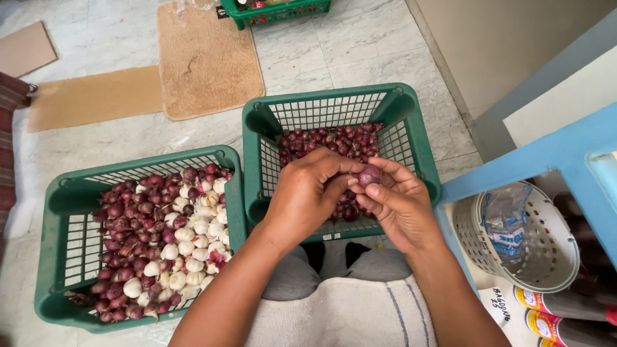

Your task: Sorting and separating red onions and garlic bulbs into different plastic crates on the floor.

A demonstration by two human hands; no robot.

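Two green plastic crates sit on the tiled floor: the left crate (64, 257) mixes shallots with garlic, the front crate (411, 128) holds shallots only. Above it, the left hand (308, 193) and right hand (398, 202) pinch one shallot (369, 175) between fingertips. A loose grip could let it roll into the wrong crate.

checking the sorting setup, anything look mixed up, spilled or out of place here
One thing stands out: the left crate holds white garlic bulbs mixed among red shallots, while the right crate holds only red ones. Nothing has spilled onto the floor. Both hands, left hand and right hand, hold one shallot over the right crate.
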